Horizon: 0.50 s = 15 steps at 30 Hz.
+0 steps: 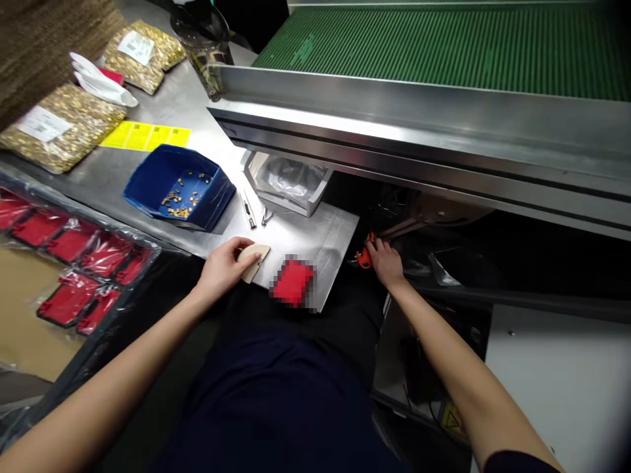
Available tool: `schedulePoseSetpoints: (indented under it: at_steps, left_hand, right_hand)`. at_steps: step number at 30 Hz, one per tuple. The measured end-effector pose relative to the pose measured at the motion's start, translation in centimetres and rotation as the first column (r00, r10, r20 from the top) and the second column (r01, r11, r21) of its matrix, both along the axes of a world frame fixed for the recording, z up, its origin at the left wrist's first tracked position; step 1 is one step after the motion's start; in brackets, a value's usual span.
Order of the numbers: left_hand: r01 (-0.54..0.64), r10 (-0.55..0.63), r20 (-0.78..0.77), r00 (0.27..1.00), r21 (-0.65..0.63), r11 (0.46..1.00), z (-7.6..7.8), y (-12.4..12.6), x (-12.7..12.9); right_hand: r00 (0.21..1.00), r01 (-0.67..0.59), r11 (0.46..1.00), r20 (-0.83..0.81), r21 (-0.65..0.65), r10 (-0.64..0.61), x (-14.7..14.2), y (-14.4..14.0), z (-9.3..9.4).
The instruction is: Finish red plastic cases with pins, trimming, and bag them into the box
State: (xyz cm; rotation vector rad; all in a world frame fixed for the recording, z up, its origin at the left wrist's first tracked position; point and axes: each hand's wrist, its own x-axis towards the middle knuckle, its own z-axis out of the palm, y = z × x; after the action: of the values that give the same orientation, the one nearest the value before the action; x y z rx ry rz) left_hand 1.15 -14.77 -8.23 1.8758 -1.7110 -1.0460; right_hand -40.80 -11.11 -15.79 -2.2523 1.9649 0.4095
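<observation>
My left hand (224, 266) is closed on a flat, cream-coloured piece with a curved edge (255, 263), held at the front edge of the metal table (328, 226). Right of it on the table lies a red item (294, 282), blurred into blocks. Past the table's right edge, my right hand (387, 261) has its fingers closed on a bright orange object (365, 255) whose kind I cannot make out. A box cutter (248, 210) and a small metal clipper-like tool (267, 216) lie beyond my left hand.
A blue bin (204, 209) holds small brass-coloured parts. Behind it are a yellow label strip (148, 136) and bags of brass parts (73, 125). A grey tray (296, 200) sits under the green conveyor's metal frame (394, 112). Red bagged items (73, 240) fill a box at left.
</observation>
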Motion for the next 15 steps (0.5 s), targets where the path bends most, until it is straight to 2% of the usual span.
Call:
schedulePoseSetpoints:
  at_steps: [4,8,11,15]
  left_hand:
    - [0.049,-0.024,0.136,0.99,-0.188,0.981,1.8,0.8,-0.3]
    - [0.124,-0.078,0.171,0.982,-0.275,0.953,3.8,-0.1,-1.3]
    - [0.209,-0.166,0.159,0.973,-0.31,0.927,4.4,-3.8,-3.2]
    - [0.332,-0.287,0.18,0.941,-0.313,0.89,3.7,-11.0,-7.1]
  right_hand:
    - [0.992,0.122,0.989,0.05,-0.085,-0.118,0.1,-0.6,-2.2]
    - [0.963,0.245,0.958,0.157,-0.152,-0.221,0.7,0.7,-3.2]
    - [0.911,0.374,0.908,0.255,-0.188,-0.323,1.4,1.7,-3.4]
    - [0.789,0.574,0.8,0.377,-0.174,-0.485,2.4,2.6,-3.4]
